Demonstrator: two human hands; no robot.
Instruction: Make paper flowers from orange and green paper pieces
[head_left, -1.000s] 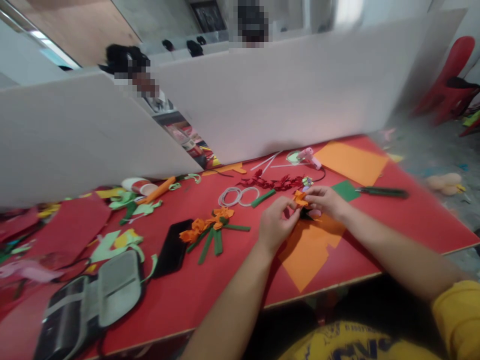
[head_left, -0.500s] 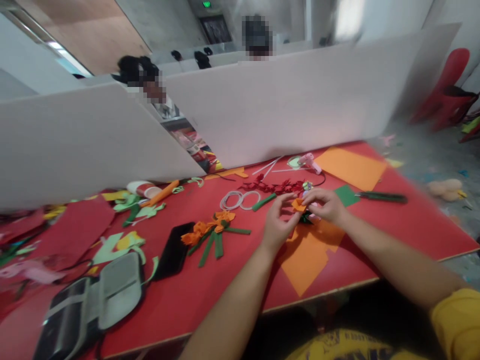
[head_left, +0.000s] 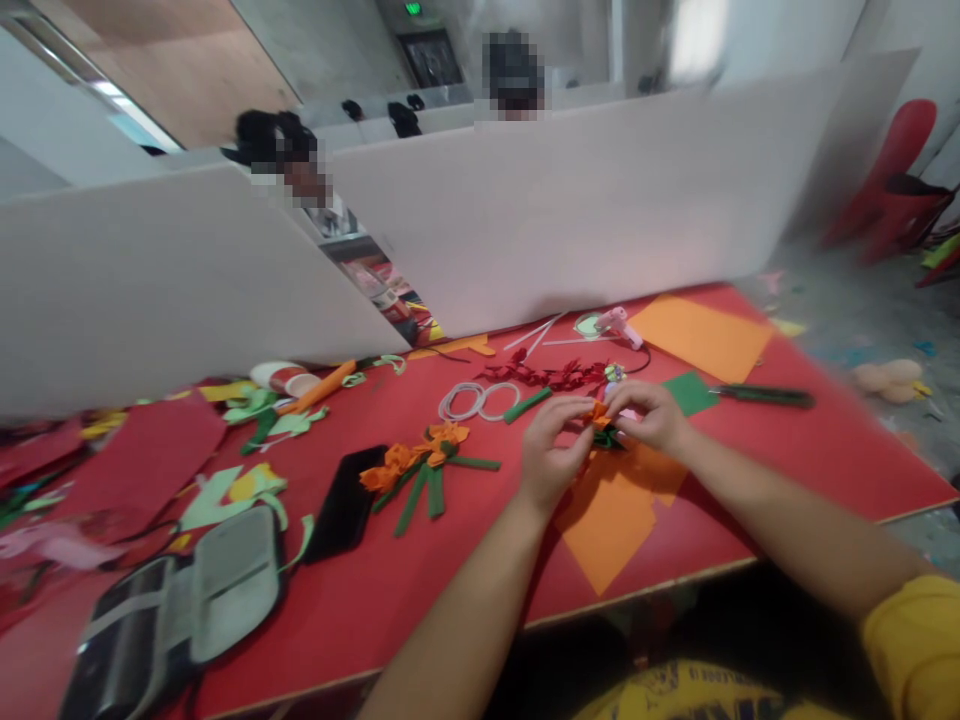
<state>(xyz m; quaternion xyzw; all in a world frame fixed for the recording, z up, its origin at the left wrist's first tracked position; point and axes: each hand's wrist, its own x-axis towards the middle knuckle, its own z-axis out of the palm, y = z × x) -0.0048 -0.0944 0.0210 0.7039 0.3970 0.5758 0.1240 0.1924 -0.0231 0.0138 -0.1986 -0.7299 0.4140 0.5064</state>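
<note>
Between my left hand (head_left: 553, 447) and my right hand (head_left: 651, 412) is a small folded orange felt flower (head_left: 599, 412). Fingers of both hands pinch it from either side, partly covering it. Just under my hands lie dark green pieces (head_left: 606, 438) and an orange felt sheet (head_left: 607, 525) on the red table. To the left rests a bunch of finished-looking orange flowers (head_left: 420, 455) with green strip stems (head_left: 433, 490). A red leafy strand (head_left: 540, 372) lies just beyond my hands.
A pink glue gun (head_left: 619, 325) stands at the back, near another orange sheet (head_left: 701, 335). A cutter knife (head_left: 761, 395) lies over a green square (head_left: 688, 392). Leftward are clear rings (head_left: 480, 401), a black phone (head_left: 346, 505), an open case (head_left: 240, 575) and scraps. A white partition (head_left: 570, 210) borders the table.
My fingers have closed in on the orange flower, which now shows less and looks more folded. My left hand has shifted slightly. Things on the table stay where they were.
</note>
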